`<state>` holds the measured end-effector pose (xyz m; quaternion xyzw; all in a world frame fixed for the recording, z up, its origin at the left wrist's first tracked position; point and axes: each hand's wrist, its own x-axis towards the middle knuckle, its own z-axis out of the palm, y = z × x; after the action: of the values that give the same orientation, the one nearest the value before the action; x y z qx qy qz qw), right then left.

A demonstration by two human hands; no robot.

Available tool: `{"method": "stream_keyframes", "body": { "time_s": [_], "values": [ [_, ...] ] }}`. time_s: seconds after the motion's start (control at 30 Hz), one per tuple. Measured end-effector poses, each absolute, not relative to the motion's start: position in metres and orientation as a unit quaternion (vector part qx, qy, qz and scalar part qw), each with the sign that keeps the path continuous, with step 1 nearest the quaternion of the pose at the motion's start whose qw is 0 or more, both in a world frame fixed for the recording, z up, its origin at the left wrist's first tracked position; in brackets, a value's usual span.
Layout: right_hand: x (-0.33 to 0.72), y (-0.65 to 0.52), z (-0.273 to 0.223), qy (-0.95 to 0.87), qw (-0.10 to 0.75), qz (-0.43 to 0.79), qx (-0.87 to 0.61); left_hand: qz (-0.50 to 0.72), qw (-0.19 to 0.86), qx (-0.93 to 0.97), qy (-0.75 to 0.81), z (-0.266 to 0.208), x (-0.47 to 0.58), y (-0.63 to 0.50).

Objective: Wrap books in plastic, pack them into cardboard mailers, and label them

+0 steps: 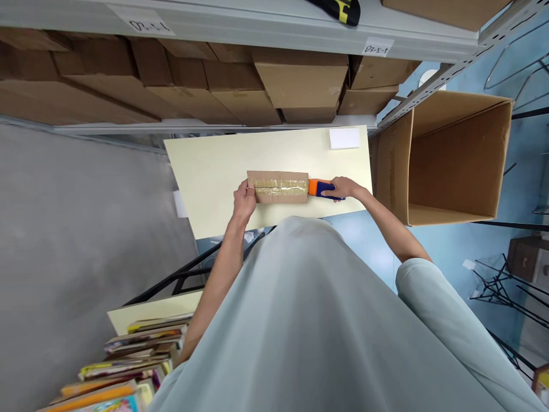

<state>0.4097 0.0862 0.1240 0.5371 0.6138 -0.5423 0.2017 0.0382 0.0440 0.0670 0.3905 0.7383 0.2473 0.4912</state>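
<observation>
The cardboard box, midway btwn tabletop's far & near edges, looks light, stiffish from here, prob. slick along its tape, best held at L end, where L hand pinches it, R hand wrapped round orange-and-blue tool.

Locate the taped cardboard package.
In the head view, the taped cardboard package is near the middle of the cream tabletop, with the left hand at its left end and the orange-and-blue handheld tool at its right.
</observation>
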Motion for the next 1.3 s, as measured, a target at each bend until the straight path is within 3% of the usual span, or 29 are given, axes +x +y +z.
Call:
{"method": "stream_keyframes", "body": {
  "time_s": [0.53,0.77,1.13,1.3],
  "values": [
    [0.348,0.079,0.165,0.632,0.283,-0.449,0.565,0.056,0.248,0.514,0.819,0.077,0.066,0.045],
    [0.341,0.092,0.196,0.6,0.337,-0.425,0.588,0.055,0.246,0.521,0.815,0.075,0.066,0.045],
    [0.311,0.051,0.144,0.592,0.357,-0.273,0.669,0.096,0.264,0.515,0.81,0.07,0.062,0.043],
    [0.342,0.023,0.161,0.565,0.256,-0.275,0.734,0.116,0.293,0.505,0.804,0.079,0.058,0.042]
  ]
}}
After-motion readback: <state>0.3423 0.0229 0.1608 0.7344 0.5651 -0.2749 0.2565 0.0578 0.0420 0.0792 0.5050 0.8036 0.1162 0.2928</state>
